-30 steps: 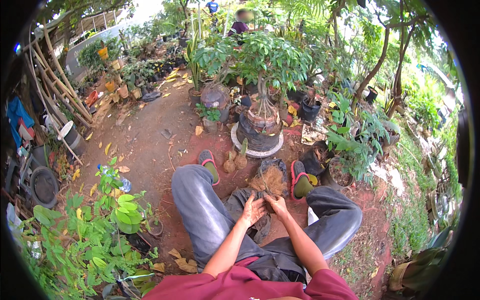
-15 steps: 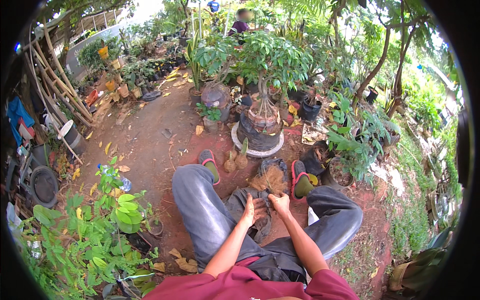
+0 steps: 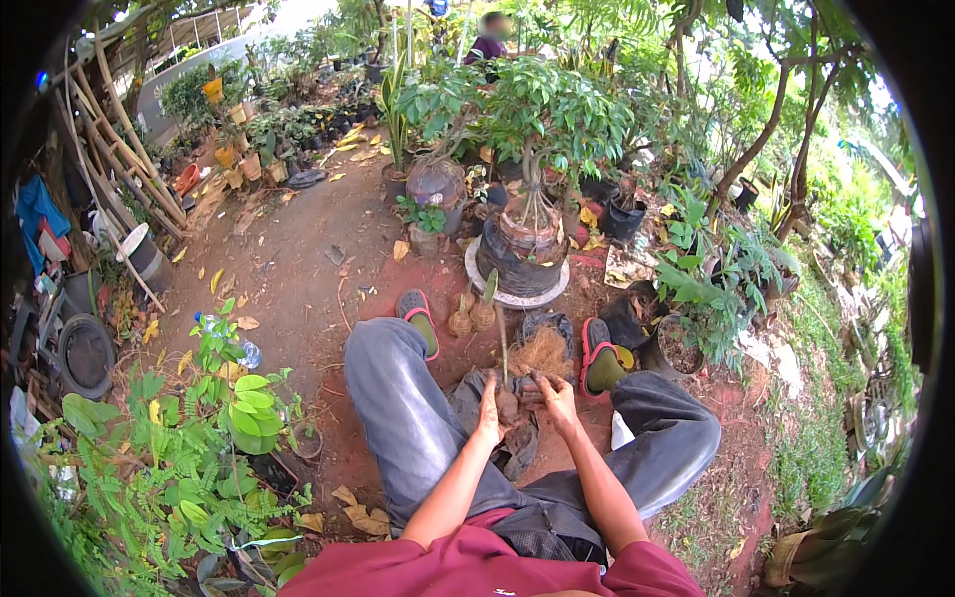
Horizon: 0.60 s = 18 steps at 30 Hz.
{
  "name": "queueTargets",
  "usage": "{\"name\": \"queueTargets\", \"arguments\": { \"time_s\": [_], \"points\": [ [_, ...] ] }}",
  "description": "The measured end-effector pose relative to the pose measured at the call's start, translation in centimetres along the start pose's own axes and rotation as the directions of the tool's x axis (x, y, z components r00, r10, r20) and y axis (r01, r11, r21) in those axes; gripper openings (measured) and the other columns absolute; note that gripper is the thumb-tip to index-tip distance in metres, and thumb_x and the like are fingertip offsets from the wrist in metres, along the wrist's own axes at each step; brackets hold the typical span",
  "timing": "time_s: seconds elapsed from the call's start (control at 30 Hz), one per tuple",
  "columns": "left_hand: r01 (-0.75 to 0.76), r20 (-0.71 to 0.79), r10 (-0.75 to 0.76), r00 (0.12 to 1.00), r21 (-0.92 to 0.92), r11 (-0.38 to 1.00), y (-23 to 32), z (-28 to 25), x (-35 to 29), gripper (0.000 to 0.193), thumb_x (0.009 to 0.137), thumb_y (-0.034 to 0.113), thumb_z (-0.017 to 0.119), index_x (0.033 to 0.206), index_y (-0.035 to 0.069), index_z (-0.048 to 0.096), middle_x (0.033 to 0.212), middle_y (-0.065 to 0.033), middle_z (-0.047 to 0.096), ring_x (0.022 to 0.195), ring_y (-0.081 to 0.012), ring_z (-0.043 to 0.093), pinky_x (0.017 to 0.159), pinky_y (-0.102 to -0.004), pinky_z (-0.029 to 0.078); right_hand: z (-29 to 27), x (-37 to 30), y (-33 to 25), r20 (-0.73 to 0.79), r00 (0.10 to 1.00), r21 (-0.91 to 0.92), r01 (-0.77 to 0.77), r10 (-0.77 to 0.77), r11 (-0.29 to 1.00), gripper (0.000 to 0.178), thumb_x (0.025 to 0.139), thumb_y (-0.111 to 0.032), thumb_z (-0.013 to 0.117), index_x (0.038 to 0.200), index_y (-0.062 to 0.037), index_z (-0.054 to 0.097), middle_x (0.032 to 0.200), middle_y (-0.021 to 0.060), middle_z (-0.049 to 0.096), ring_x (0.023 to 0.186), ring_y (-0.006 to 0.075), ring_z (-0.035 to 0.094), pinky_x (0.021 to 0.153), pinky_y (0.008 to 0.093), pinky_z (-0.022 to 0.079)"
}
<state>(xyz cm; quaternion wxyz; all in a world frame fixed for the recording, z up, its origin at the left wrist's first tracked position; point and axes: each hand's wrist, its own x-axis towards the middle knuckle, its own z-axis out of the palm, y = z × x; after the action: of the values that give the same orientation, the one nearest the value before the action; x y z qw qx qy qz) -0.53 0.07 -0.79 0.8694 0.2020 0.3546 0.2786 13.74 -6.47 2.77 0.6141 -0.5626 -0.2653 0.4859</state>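
Observation:
Between my knees, my left hand [image 3: 488,412] grips a plant cutting by the brown ball [image 3: 507,404] at its base. The bare stem [image 3: 502,343] stands up from that ball. My right hand [image 3: 557,400] is beside it with its fingers curled against a dark clump; what exactly they hold is too small to tell. Just beyond the hands lies a tuft of brown coconut fibre [image 3: 542,352] on a black plastic bag [image 3: 549,324]. A dark sheet [image 3: 466,400] lies under my hands. Two round brown balls [image 3: 482,316], one with a green shoot, sit farther ahead.
A large potted tree [image 3: 519,261] stands on a white round base ahead. Black pots [image 3: 668,350] are to the right. A leafy plant [image 3: 249,423] and a plastic bottle [image 3: 249,354] are at the left. Another person [image 3: 487,45] is in the far background.
The cutting with its upright stem and brown ball has come up between my hands. My left hand has closed on it; my right hand no longer pinches the fibre's edge.

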Motion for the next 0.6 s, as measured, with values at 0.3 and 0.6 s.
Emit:
{"name": "queueTargets", "arguments": {
  "time_s": [0.3, 0.6],
  "points": [
    [0.0, -0.199, 0.029, 0.98, 0.146, 0.989, 0.5, 2.0, -1.5, 0.061, 0.091, 0.066, 0.041, 0.086, 0.007, 0.06, 0.061, -0.0026, 0.054, 0.047, -0.0149, 0.053, 0.035, -0.0288, 0.038, -0.3, 0.9, 1.6, 0.008, 1.0, -0.284, 0.011, -0.01, 0.959, 0.042, 0.097, -0.03, 0.054, 0.123, 0.003, 0.053, 0.113, 0.0143, 0.065, 0.093, 0.0209, 0.066, 0.076, 0.0356, 0.054],
    [-0.067, 0.036, 0.061, 0.997, 0.205, 0.976, -1.7, 1.9, -0.5, 0.067, 0.091, 0.071, 0.03, 0.099, 0.011, 0.061, 0.071, 0.0012, 0.059, 0.057, -0.0108, 0.055, 0.047, -0.0267, 0.043, 0.7, 0.8, 3.9, 0.029, 0.992, -0.272, -0.107, 0.119, 0.956, 0.053, 0.09, -0.039, 0.062, 0.117, 0.0058, 0.057, 0.108, 0.0138, 0.064, 0.096, 0.0187, 0.061, 0.084, 0.0323, 0.049]
  ]
}}
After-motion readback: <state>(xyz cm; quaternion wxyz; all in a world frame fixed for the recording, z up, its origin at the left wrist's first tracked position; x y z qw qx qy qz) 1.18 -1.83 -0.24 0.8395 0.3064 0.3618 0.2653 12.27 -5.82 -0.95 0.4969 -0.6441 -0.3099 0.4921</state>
